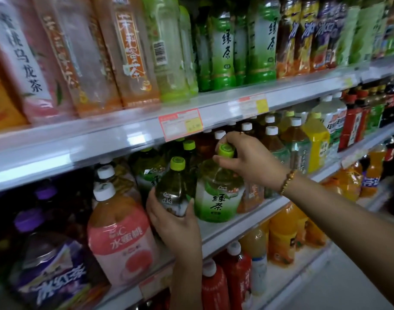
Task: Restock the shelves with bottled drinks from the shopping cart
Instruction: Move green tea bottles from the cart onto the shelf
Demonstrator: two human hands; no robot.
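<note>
At the middle shelf (pixel 247 222), shelving: gripping the left bottle (pixel 176 189) low on its body with the left hand (pixel 173 222), pinching the right bottle (pixel 216 198) by its cap (pixel 225 151) with the right hand (pixel 249 159), base at the front edge. Next, likely: slide both back, upright.

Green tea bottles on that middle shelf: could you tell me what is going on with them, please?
A person is stocking the middle shelf with both hands. The right hand grips the cap of a green tea bottle standing near the shelf's front edge. The left hand holds the body of a second green-capped bottle just left of it. I cannot tell whether that one rests on the shelf yet.
</note>
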